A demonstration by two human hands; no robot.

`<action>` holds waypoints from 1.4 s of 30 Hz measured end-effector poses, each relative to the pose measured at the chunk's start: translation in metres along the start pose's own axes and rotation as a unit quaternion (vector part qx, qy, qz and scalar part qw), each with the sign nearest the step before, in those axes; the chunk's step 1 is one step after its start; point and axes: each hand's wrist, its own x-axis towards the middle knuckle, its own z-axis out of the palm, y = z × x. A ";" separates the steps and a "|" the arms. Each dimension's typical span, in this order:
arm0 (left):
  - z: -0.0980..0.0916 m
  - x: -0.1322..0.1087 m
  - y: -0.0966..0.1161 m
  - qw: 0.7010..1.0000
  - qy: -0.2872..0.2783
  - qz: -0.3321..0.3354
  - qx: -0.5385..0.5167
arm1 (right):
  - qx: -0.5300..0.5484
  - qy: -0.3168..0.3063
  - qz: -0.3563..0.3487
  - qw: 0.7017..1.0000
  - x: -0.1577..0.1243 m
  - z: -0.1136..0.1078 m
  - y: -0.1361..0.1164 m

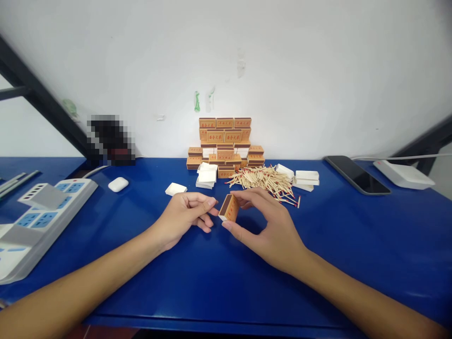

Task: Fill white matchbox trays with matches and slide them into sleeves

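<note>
Where the blue table (pixel 226 287) stretched out at the left, a white power strip (pixel 38 231) with blue sockets lay at a slant, and a small white case (pixel 118 184) rested just beyond its far end. Farther right, a single white tray (pixel 175 189) lay near the fingers of the left hand (pixel 185 214). That hand was loosely curled, its thumb close to the forefinger; I could not tell whether it pinched anything or whether a fingertip touched the matchbox beside it. Beyond it sat a small pile of white trays (pixel 206 175), in front of a stepped stack of orange-and-brown boxes (pixel 215 136) by the far wall (pixel 300 84). At the near middle, the matchbox (pixel 229 208) was tilted above the table, pinched between the thumb and fingers of the right hand (pixel 270 226). Past that hand lay a heap of loose red-tipped matches (pixel 261 180), with more white cartons (pixel 306 175) just to its right. Farther right, a dark phone (pixel 356 174) lay flat, and a white device (pixel 404 174) rested beside it at the far right.
</note>
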 end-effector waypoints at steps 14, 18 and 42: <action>0.001 -0.003 0.002 0.996 -0.007 0.048 0.076 | -0.007 -0.014 0.015 1.000 0.002 -0.002 -0.002; 0.001 -0.002 0.003 0.991 -0.035 0.076 0.109 | -0.004 -0.015 0.026 1.000 0.002 -0.001 -0.003; 0.004 -0.007 0.002 0.973 -0.042 0.116 0.196 | -0.101 -0.087 0.099 0.986 0.000 -0.005 0.008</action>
